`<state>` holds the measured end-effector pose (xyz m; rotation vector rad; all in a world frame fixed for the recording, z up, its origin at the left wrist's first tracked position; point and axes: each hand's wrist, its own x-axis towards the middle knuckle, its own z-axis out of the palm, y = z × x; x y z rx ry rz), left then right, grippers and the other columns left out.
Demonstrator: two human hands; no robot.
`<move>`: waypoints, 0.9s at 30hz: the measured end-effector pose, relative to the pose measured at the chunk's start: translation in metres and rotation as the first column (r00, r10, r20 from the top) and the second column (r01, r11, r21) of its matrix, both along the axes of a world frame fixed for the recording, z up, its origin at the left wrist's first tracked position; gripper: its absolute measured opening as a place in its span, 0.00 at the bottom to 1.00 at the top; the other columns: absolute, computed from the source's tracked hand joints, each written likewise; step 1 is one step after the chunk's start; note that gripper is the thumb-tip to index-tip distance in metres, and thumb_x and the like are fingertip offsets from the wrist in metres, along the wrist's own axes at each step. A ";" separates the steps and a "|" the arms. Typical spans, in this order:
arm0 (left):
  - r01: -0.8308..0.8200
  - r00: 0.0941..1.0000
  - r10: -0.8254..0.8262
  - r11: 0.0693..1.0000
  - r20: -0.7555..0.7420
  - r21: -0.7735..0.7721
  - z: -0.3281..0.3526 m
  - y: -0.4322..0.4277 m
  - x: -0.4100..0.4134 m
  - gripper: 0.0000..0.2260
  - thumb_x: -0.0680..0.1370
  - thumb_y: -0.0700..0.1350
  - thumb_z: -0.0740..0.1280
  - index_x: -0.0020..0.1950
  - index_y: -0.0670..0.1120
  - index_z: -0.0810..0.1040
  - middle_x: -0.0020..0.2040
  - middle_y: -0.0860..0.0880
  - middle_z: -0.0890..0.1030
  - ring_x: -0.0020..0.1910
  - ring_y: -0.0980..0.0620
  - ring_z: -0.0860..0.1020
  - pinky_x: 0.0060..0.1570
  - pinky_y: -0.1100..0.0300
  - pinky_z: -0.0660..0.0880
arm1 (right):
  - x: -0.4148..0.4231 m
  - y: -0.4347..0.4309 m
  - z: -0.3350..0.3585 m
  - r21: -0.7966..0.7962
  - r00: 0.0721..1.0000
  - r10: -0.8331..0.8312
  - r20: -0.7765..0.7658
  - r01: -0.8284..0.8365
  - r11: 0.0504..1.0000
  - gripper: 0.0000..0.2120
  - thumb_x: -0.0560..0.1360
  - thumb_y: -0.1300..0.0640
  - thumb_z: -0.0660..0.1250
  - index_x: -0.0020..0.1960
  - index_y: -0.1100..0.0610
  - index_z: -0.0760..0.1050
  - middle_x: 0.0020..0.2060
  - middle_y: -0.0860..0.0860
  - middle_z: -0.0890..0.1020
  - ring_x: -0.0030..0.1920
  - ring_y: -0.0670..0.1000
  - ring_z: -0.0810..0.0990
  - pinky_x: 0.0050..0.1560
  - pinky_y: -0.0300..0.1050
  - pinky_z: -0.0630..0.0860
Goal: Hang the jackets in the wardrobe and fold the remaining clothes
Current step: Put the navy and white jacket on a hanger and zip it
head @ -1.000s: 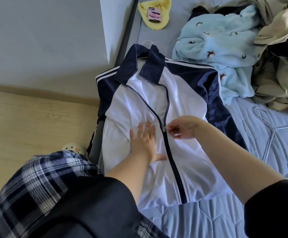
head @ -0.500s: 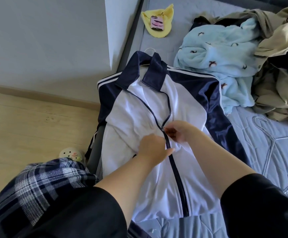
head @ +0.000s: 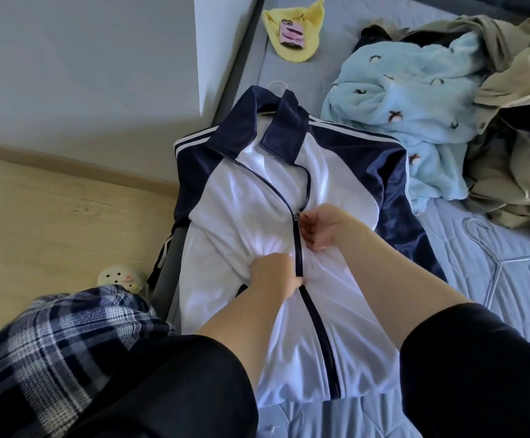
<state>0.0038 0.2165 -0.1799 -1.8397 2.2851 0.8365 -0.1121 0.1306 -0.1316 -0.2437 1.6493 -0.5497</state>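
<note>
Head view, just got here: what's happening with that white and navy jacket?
A person is zipping the jacket, which lies flat on the bed. The left hand grips the fabric beside the zipper; the right hand pinches at the slider, about halfway up. A hanger hook shows above the collar. Other clothes lie unfolded.

Bedroom corner in daylight

A bed with grey-blue quilted cover lies under and right of the hands; pale wooden floor spreads to their left, meeting a plain grey wall beyond, along a skirting board.
</note>
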 end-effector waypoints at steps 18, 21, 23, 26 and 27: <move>-0.292 0.957 0.290 0.955 -0.029 -0.060 -0.001 -0.071 0.013 0.58 0.64 0.77 0.60 0.77 0.44 0.36 0.77 0.46 0.34 0.75 0.45 0.32 0.70 0.36 0.37 | 0.009 -0.041 -0.015 -0.247 0.999 0.016 -0.036 -0.024 0.969 0.12 0.77 0.67 0.60 0.36 0.58 0.71 0.32 0.52 0.73 0.32 0.48 0.72 0.31 0.38 0.71; -0.277 0.961 0.277 0.960 -0.004 -0.050 -0.006 -0.075 0.012 0.59 0.64 0.76 0.61 0.77 0.43 0.35 0.77 0.46 0.33 0.75 0.45 0.32 0.70 0.35 0.37 | 0.013 -0.036 -0.013 -0.247 0.995 0.037 -0.094 -0.059 0.967 0.13 0.77 0.67 0.59 0.35 0.57 0.70 0.32 0.51 0.72 0.31 0.47 0.70 0.29 0.38 0.67; -0.270 0.963 0.271 0.959 0.000 -0.082 -0.010 -0.072 0.014 0.59 0.64 0.75 0.63 0.77 0.44 0.35 0.78 0.46 0.34 0.76 0.45 0.33 0.70 0.35 0.38 | 0.013 -0.036 -0.007 -0.206 0.981 0.104 -0.166 -0.138 0.969 0.13 0.77 0.66 0.60 0.35 0.56 0.70 0.32 0.51 0.70 0.31 0.47 0.67 0.30 0.39 0.63; -0.272 0.962 0.270 0.957 -0.034 -0.100 -0.015 -0.071 0.016 0.59 0.63 0.74 0.66 0.78 0.45 0.36 0.78 0.46 0.36 0.76 0.46 0.34 0.70 0.36 0.39 | 0.013 -0.048 0.014 -0.121 0.951 0.214 -0.222 -0.244 0.962 0.14 0.78 0.65 0.59 0.35 0.56 0.71 0.31 0.50 0.70 0.30 0.47 0.65 0.32 0.38 0.62; -0.270 0.963 0.267 0.958 -0.035 -0.095 -0.016 -0.072 0.016 0.59 0.63 0.74 0.66 0.78 0.45 0.36 0.78 0.46 0.35 0.76 0.47 0.33 0.70 0.36 0.40 | 0.015 -0.052 0.022 -0.109 0.947 0.240 -0.215 -0.267 0.957 0.15 0.79 0.65 0.58 0.35 0.57 0.71 0.31 0.50 0.71 0.30 0.46 0.65 0.33 0.38 0.62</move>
